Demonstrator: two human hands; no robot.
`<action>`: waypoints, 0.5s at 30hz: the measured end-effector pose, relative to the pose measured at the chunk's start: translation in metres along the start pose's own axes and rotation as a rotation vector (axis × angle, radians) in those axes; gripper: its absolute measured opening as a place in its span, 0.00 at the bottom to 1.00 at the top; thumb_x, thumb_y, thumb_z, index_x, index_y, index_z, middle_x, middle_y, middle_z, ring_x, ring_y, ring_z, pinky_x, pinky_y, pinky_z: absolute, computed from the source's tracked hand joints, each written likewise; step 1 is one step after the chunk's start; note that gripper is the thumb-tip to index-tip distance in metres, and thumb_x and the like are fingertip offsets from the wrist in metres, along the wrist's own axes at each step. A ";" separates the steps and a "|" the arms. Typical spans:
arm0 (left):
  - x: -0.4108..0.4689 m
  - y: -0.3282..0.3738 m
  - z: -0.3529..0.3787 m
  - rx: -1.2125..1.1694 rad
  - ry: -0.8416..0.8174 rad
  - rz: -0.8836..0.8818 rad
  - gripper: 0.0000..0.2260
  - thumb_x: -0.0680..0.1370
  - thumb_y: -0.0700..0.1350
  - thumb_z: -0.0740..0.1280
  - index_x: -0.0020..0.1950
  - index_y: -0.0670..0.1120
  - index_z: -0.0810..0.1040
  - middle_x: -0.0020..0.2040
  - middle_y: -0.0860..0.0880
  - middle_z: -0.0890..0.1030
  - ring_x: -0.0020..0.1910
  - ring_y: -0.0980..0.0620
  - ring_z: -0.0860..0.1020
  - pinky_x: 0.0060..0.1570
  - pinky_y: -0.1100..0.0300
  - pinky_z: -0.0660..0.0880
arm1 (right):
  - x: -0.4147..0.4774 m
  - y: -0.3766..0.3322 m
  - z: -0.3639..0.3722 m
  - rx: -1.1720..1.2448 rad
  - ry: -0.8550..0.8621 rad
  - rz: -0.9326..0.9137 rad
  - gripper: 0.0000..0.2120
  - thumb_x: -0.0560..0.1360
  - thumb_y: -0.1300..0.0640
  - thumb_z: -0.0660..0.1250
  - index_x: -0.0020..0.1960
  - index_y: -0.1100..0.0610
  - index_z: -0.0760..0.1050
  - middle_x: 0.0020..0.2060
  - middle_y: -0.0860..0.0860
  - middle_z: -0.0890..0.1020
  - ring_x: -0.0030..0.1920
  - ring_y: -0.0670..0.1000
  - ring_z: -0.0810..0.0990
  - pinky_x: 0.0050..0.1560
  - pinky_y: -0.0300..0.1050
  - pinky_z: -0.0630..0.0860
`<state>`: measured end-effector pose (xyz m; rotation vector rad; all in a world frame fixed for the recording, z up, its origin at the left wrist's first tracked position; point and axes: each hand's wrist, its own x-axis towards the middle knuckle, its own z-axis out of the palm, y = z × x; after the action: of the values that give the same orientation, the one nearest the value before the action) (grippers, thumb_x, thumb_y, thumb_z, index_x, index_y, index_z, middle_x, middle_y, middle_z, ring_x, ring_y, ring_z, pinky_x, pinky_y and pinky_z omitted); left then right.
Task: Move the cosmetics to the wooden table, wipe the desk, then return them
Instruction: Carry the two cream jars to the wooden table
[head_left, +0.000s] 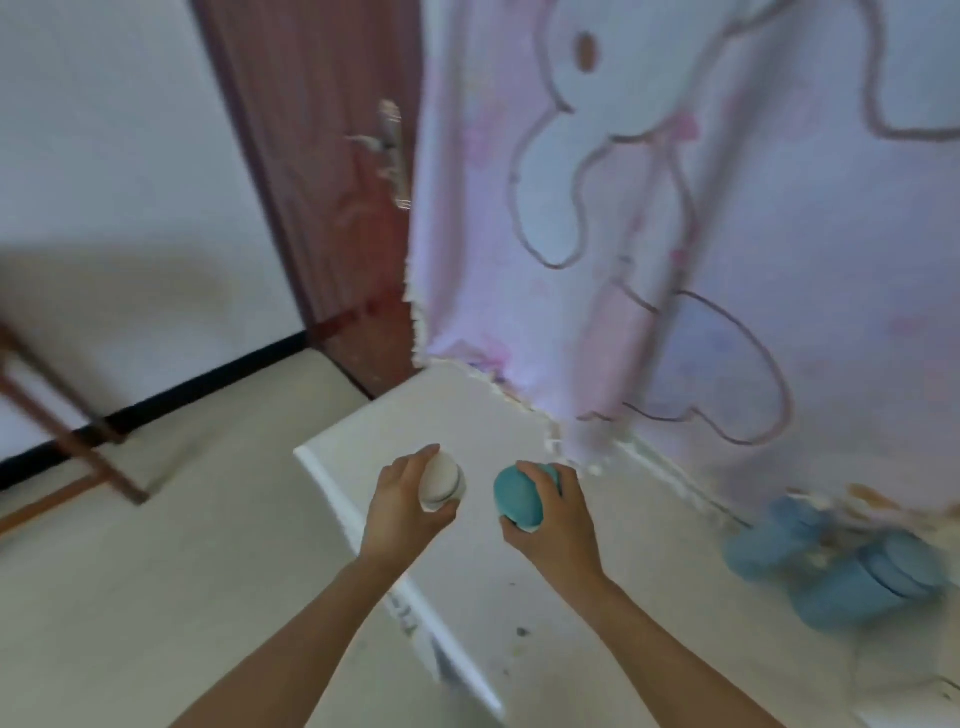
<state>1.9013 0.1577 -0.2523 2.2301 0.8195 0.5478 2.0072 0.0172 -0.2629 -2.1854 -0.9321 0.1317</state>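
My left hand grips a white round cosmetic jar above the left part of the white desk. My right hand grips a teal round cosmetic jar beside it, a little to the right. Two or three blue cosmetic containers sit blurred on the desk at the right, near the wall. A corner of the brown wooden table shows at the far left, its top out of view.
A pink cloth with a cartoon figure hangs on the wall behind the desk. A dark red door with a metal handle stands to its left. Pale floor lies between the desk and the wooden table.
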 end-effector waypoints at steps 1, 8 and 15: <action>-0.006 -0.014 -0.025 -0.011 0.048 -0.034 0.29 0.68 0.41 0.74 0.67 0.44 0.69 0.60 0.43 0.75 0.60 0.43 0.71 0.57 0.56 0.68 | 0.002 -0.022 0.013 0.007 -0.038 -0.054 0.29 0.65 0.57 0.74 0.64 0.53 0.70 0.58 0.55 0.69 0.56 0.55 0.72 0.48 0.38 0.70; -0.077 -0.110 -0.194 0.014 0.404 -0.217 0.27 0.69 0.43 0.74 0.66 0.46 0.70 0.59 0.44 0.74 0.58 0.45 0.72 0.56 0.57 0.69 | 0.000 -0.175 0.104 0.075 -0.211 -0.356 0.29 0.65 0.58 0.73 0.64 0.52 0.69 0.57 0.53 0.69 0.56 0.54 0.73 0.50 0.42 0.73; -0.165 -0.171 -0.305 0.077 0.673 -0.320 0.27 0.68 0.41 0.74 0.66 0.46 0.70 0.59 0.45 0.73 0.59 0.46 0.71 0.55 0.60 0.66 | -0.022 -0.299 0.173 0.106 -0.353 -0.603 0.29 0.66 0.54 0.72 0.65 0.48 0.67 0.56 0.51 0.68 0.55 0.51 0.73 0.51 0.41 0.71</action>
<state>1.5393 0.2804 -0.1947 1.9202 1.5201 1.1434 1.7548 0.2433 -0.1907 -1.7241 -1.6991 0.2719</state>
